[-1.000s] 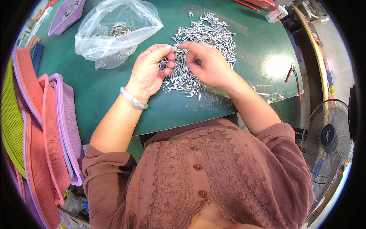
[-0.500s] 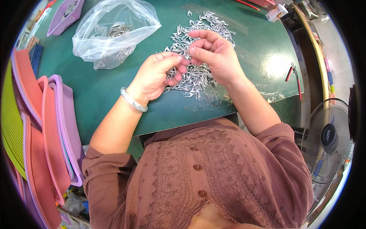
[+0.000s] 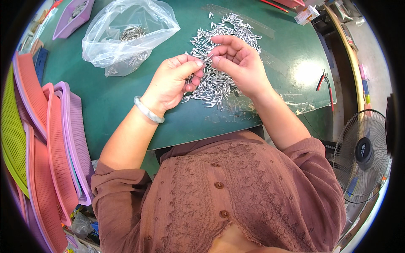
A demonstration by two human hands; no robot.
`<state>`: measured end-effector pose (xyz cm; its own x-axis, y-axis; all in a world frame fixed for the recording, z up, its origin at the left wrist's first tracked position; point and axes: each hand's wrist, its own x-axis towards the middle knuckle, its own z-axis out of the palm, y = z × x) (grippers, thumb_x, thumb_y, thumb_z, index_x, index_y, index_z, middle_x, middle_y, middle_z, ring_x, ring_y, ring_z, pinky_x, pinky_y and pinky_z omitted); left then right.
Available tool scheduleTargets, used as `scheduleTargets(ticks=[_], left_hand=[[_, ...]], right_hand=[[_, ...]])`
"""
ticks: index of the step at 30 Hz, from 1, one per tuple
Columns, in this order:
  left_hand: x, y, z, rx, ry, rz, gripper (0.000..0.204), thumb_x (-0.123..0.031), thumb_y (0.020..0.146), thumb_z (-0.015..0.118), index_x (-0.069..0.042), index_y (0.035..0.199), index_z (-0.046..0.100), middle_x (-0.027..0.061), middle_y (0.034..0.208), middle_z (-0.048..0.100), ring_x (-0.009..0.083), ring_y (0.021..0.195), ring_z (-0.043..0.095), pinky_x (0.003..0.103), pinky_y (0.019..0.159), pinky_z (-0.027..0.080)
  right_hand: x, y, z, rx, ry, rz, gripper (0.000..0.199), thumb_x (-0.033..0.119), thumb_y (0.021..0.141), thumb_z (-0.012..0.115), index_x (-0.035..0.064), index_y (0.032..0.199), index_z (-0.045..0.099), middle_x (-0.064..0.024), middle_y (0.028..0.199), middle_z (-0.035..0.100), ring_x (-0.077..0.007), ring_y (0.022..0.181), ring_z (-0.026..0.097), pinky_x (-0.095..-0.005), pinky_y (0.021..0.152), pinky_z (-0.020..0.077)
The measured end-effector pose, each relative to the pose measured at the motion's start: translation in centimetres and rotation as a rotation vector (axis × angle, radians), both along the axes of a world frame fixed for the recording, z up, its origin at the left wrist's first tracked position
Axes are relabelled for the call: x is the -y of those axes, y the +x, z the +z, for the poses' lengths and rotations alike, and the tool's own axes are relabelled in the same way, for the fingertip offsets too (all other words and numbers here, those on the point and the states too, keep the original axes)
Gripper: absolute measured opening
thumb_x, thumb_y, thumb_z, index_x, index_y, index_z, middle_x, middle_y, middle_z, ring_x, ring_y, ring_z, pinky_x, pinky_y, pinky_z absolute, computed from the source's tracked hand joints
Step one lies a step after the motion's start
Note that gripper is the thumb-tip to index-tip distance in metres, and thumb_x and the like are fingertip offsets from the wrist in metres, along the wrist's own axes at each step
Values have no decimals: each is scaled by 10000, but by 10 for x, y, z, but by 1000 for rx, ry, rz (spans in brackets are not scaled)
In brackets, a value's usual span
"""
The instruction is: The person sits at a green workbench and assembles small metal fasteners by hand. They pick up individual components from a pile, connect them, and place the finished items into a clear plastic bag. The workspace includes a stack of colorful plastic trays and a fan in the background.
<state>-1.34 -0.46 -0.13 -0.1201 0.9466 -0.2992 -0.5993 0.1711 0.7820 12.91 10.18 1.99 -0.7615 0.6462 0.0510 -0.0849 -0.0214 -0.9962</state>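
A pile of small silver metal pieces (image 3: 219, 80) lies on the green table (image 3: 118, 101). Both hands hover over the pile, fingertips meeting. My left hand (image 3: 175, 80), with a pale bangle (image 3: 147, 110) on its wrist, pinches a small silver metal piece (image 3: 207, 57) between thumb and forefinger. My right hand (image 3: 236, 59) grips the same piece from the other side. A clear plastic bag (image 3: 126, 33) holding more of the metal pieces sits at the back left.
Stacked pink, purple and green mesh trays (image 3: 46, 139) stand along the left edge. A purple tray (image 3: 74, 14) sits at the far left corner. Red-handled pliers (image 3: 322, 80) lie at the table's right side. A floor fan (image 3: 363, 156) stands at the right.
Both hands have lifted from the near part of the pile and moved further away over it, drawing together on one small piece.
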Motion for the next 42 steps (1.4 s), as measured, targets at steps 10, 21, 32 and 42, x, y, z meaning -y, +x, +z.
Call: scheduleTargets(ticks=[10,21,32,42], left_hand=[[0,3,-1,-113,28,56,88,-123,820,592,-38,841,581,11,713,564,65,568,491,179,477,369],[2,5,6,21,-30,15,91,-165,854,567,-74,856,565,14,727,560,75,595,493,170,488,366],[-2,2,2,96,-27,-14,65,-133,854,539,-68,855,538,58,797,582,125,678,553,189,514,422],[1,-6,10,-127,-37,105,75,-102,859,538,-47,898,571,2,698,542,66,554,467,165,441,328]], right_hand=[[-2,5,4,20,7,24,338,-24,795,555,-30,1127,488,-30,818,585,-73,727,551,-196,660,454],[-3,6,-2,49,37,48,336,9,807,571,-11,1135,502,-24,835,589,-71,738,551,-206,672,457],[-5,5,-11,-8,21,108,294,-4,818,561,-12,1109,517,-40,860,596,-85,792,562,-215,727,455],[-9,18,-2,116,736,218,354,40,734,607,59,1083,553,-45,792,602,-178,760,574,-301,690,465]])
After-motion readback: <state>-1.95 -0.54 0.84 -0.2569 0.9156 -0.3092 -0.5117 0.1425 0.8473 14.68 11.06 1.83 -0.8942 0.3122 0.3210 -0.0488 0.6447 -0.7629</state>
